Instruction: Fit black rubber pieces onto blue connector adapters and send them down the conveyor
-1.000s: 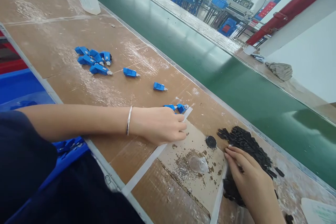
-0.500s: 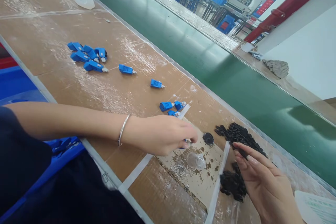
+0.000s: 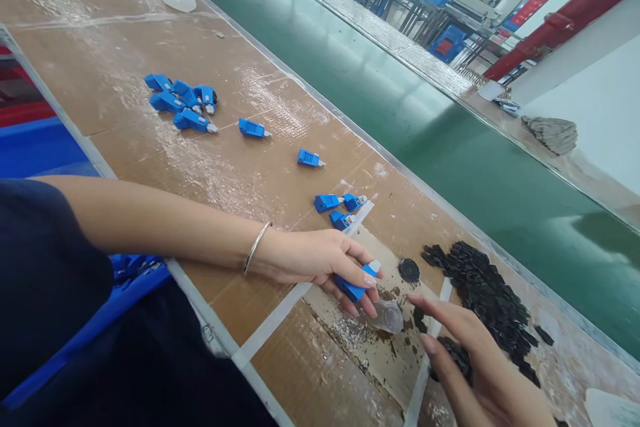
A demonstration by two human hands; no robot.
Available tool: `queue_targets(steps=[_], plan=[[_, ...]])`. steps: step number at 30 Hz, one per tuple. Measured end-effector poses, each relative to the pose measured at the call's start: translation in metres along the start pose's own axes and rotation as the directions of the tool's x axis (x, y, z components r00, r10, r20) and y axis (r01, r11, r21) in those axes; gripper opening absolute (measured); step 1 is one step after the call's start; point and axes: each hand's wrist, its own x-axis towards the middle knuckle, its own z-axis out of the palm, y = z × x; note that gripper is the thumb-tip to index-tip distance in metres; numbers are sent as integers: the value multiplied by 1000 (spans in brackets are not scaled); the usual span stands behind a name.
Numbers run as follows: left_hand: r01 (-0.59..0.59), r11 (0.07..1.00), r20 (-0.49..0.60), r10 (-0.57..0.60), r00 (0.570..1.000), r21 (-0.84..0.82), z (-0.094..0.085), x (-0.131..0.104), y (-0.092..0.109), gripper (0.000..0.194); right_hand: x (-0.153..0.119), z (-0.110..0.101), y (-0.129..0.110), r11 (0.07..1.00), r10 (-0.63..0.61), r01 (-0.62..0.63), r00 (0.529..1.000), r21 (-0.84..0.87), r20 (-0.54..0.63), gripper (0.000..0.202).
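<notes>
My left hand (image 3: 320,259) rests on the cardboard-covered bench and grips a small blue connector (image 3: 356,284) with a white tip between thumb and fingers. My right hand (image 3: 475,367) reaches in from the lower right, index finger stretched toward that connector. A small black piece (image 3: 418,319) shows pinched between its index finger and thumb. A heap of the same black pieces (image 3: 480,293) lies just beyond the right hand. Three loose blue connectors (image 3: 336,207) lie right behind the left hand.
More blue connectors lie singly (image 3: 310,159) (image 3: 253,128) and in a cluster (image 3: 183,103) to the far left. A black disc (image 3: 409,270) and a clear plastic dome (image 3: 391,317) sit between my hands. A green conveyor belt (image 3: 400,113) runs along the bench; a blue bin (image 3: 40,153) stands at left.
My left hand picked a blue connector from the group and drew it back toward me. My right hand left the black heap with a piece and moved left toward the connector.
</notes>
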Motion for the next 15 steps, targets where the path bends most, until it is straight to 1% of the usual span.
queue_targets(steps=[2,4,6,9,12,15], plan=[[-2,1000,-19,2,1000,-14,0,1,0,12,2,2,0,975,-180,185,983,-125,48,39],[-2,1000,-40,1,999,-22,0,1,0,10,4,5,-1,947,-260,268,963,-178,68,41],[-4,999,-63,1,998,-36,1,1,0,10,6,7,-3,930,-286,299,954,-212,93,40],[-20,998,-90,15,996,-56,3,0,1,14,9,10,-4,905,-314,326,945,-273,86,35],[-43,998,-84,40,996,-39,3,0,1,15,11,12,-4,885,-336,346,938,-312,88,32],[-59,998,-79,58,995,-11,2,2,-1,16,12,12,-5,882,-328,343,939,-324,102,33]])
